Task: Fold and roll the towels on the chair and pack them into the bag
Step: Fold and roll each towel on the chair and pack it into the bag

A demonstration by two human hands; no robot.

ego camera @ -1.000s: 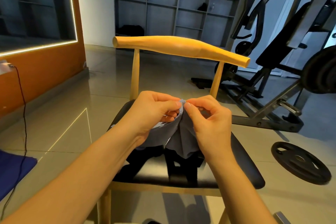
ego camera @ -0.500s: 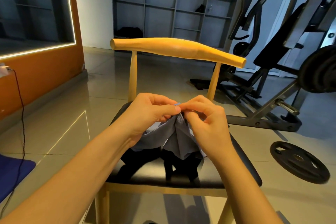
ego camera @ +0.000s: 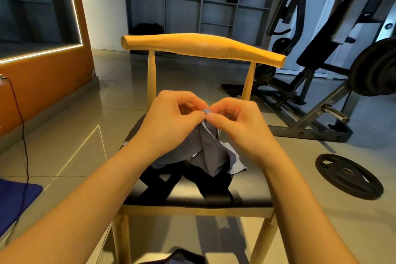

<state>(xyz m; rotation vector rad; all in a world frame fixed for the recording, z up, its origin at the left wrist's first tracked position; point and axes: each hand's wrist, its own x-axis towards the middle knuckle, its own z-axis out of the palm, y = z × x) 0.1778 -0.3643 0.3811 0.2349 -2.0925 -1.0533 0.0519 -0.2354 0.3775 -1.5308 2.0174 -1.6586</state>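
A grey-blue towel (ego camera: 209,152) hangs bunched above the black seat of a wooden chair (ego camera: 246,197). My left hand (ego camera: 171,122) and my right hand (ego camera: 240,122) meet at its top edge, and each pinches the cloth between thumb and fingers. A dark cloth or strap (ego camera: 171,180) lies on the seat under the towel. A dark thing (ego camera: 182,258), perhaps the bag, shows at the bottom edge below the seat.
The chair's wooden backrest (ego camera: 203,48) crosses just beyond my hands. A weight plate (ego camera: 348,176) lies on the tiled floor at right, beside a gym machine (ego camera: 321,96). A blue mat (ego camera: 15,201) and a black cable (ego camera: 24,135) are at left.
Both hands have lifted the towel's top edge slightly higher and reset their pinch on it; the cloth hangs more gathered beneath them.
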